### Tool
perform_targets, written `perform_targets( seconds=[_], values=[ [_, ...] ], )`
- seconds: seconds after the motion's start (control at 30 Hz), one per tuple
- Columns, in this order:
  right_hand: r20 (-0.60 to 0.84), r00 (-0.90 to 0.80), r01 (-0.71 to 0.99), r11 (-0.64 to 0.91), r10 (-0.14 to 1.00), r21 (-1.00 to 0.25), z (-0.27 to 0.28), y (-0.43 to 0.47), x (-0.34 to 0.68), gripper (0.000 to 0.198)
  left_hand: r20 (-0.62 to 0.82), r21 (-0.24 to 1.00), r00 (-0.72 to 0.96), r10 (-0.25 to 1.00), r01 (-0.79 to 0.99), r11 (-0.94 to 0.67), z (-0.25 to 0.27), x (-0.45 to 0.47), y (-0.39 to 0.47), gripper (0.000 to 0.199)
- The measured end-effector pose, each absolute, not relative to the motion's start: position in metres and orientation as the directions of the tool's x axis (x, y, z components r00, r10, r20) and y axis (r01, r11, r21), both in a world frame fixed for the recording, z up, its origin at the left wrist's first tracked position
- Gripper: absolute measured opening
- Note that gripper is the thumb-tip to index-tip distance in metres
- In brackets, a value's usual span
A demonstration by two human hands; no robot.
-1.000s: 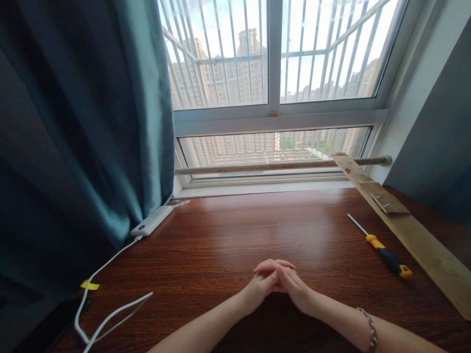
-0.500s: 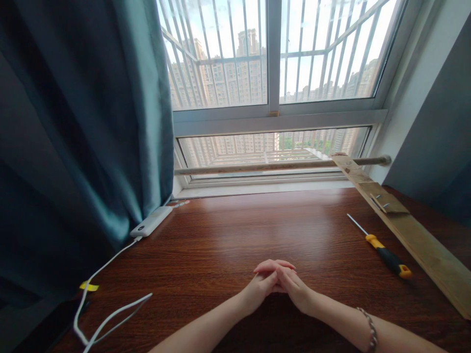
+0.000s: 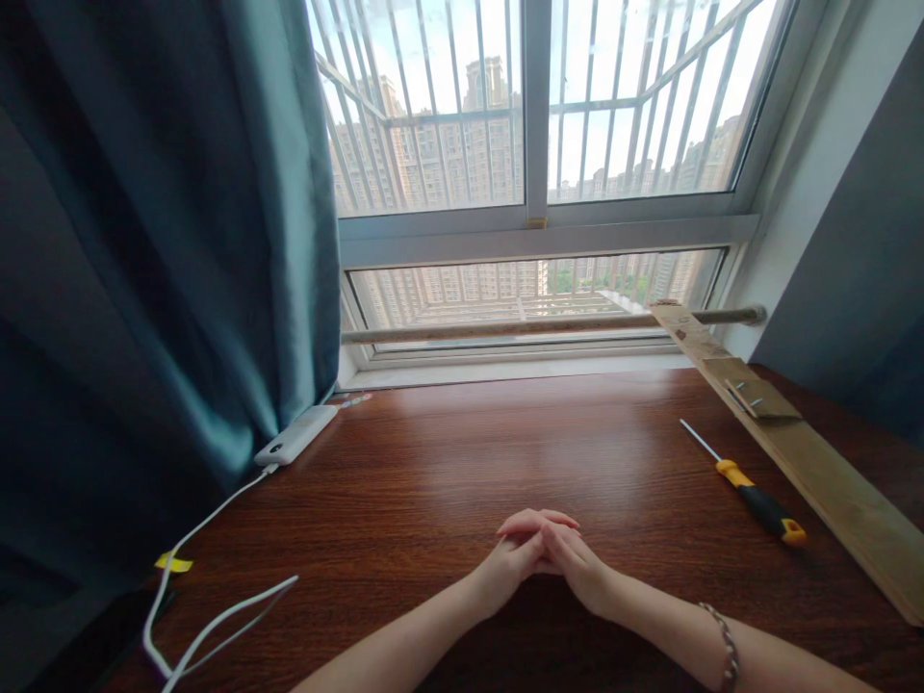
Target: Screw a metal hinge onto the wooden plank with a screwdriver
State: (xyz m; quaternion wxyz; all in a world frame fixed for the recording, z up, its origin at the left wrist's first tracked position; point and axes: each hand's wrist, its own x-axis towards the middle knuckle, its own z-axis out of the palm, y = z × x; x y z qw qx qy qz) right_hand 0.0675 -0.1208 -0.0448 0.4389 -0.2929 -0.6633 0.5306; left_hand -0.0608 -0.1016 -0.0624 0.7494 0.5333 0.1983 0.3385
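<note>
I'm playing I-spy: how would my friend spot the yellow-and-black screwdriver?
Find the brown wood-grain table. Along its right side slants a long, flat wooden board. The screwdriver lies just left of that, set apart by its yellow-and-black handle and thin metal shaft.

Bare hands [image 3: 501, 573], bare forearms [image 3: 404, 640], two-toned bracelet [image 3: 731, 652] (right arm [image 3: 660, 611])

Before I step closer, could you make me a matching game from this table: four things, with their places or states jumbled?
Things:
1. screwdriver with yellow-and-black handle
2. long flat wooden board
3. flat white rectangular device
4. bare right hand

Places or states:
A. beside the blue fabric curtain, white cable attached
B. clasped with the bare left hand
C. carrying a smaller wooden piece
D. lying between hands and board

Pairs: 1-D, 2-C, 3-A, 4-B
</note>
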Motion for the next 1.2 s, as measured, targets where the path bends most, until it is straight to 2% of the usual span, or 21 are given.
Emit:
perform_targets(
  seconds=[0.23,0.77,1.07,1.2],
  values=[
    [0.237,-0.449,-0.107,0.212,0.862,-0.971,-0.0409,-0.1237,0.0678,0.048,0.054,0.932,0.696,0.716,-0.293,0.214,-0.0593,-0.0612,-0.1031,0.039],
    [0.289,-0.426,-0.094,0.276,0.857,-0.957,-0.0445,-0.1218,0.0672,0.049,0.043,0.92,0.695,0.718,-0.307,0.242,-0.0606,-0.0597,-0.102,0.037],
    [0.215,-0.441,-0.104,0.188,0.872,-0.977,-0.0383,-0.1245,0.0679,0.051,0.039,0.921,0.693,0.72,-0.305,0.244,-0.0618,-0.0603,-0.1022,0.034],
    [0.257,-0.438,-0.089,0.243,0.862,-0.966,-0.0382,-0.1229,0.0684,0.051,0.039,0.919,0.693,0.72,-0.307,0.246,-0.0608,-0.0603,-0.1021,0.034]
  ],
)
